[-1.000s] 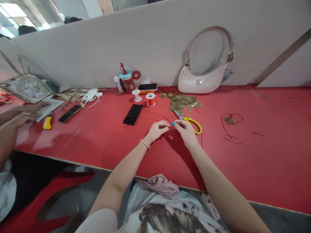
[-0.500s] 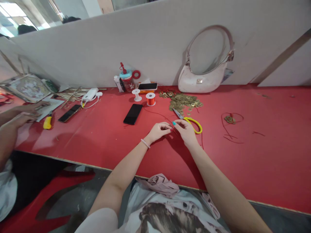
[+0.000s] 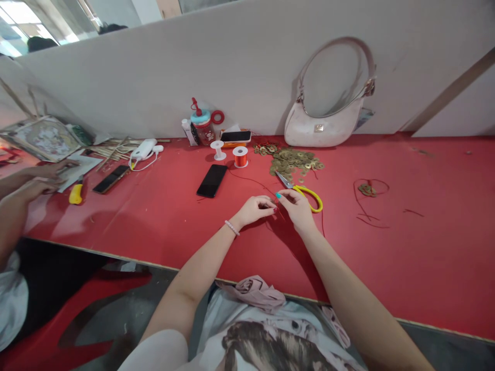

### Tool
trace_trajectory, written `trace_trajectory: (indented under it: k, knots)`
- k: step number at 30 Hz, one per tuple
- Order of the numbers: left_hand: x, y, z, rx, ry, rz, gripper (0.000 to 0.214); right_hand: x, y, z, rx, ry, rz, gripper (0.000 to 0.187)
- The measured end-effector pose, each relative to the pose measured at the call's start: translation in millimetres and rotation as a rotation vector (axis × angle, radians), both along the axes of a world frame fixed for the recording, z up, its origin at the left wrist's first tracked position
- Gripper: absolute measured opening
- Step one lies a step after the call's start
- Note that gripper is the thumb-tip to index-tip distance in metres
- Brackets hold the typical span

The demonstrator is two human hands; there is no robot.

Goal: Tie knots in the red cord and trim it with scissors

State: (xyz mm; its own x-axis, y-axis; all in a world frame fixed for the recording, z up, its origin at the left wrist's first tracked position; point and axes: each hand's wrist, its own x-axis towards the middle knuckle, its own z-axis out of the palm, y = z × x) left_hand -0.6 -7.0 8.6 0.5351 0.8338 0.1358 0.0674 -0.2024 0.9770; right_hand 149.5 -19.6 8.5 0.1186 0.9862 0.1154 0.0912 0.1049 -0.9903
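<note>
Both my hands are together over the red table, fingertips pinched close to each other. My left hand [image 3: 255, 209] is closed on a thin red cord [image 3: 251, 178], which runs back toward the spool of red cord [image 3: 240, 157]. My right hand [image 3: 296, 206] pinches the same cord beside it; the exact spot is hidden by the fingers. Yellow-handled scissors [image 3: 314, 198] lie partly behind my right hand. Beyond them spreads a pile of brass coins [image 3: 294, 162]. To the right lies a small bunch of coins [image 3: 366, 190] with red cord looped around it.
Behind my hands are a black phone [image 3: 212, 181], an empty white spool [image 3: 218, 151], a cup [image 3: 203, 126] and a white handbag [image 3: 328, 123] against the partition. At left, another person's hands [image 3: 50, 178] rest on paper near a yellow cutter [image 3: 76, 192] and another phone [image 3: 111, 179].
My fingertips have parted slightly, the left thumb shifting a little down and right. The rest of the table looks the same.
</note>
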Motion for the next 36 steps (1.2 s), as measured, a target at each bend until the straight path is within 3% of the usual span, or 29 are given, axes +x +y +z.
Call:
trace_trajectory:
  k: [4, 11, 15, 20, 25, 36]
  knots:
    - [0.3, 0.3, -1.1, -0.021, -0.009, 0.024, 0.02, 0.2, 0.4, 0.7, 0.007, 0.014, -0.008, 0.018]
    - [0.9, 3.5, -9.3, -0.188, -0.189, 0.229, 0.028, -4.8, -4.2, 5.1, 0.098, 0.011, 0.013, 0.041]
    - [1.4, 3.3, -6.9, -0.307, -0.246, 0.27, 0.027, -5.1, -6.9, 3.1, 0.089, -0.141, 0.127, 0.023]
    - [1.7, 0.8, -2.0, -0.361, -0.206, 0.253, 0.03, -2.0, -6.8, 3.3, 0.125, -0.288, 0.101, 0.012]
    - [2.4, 1.4, -2.4, -0.32, -0.281, 0.223, 0.029, -2.4, -7.4, 6.2, 0.12, -0.323, 0.085, 0.012]
    - [3.5, 0.5, -5.0, -0.382, -0.343, 0.224, 0.029, -5.3, -8.3, 9.4, 0.018, -0.312, 0.09, 0.019]
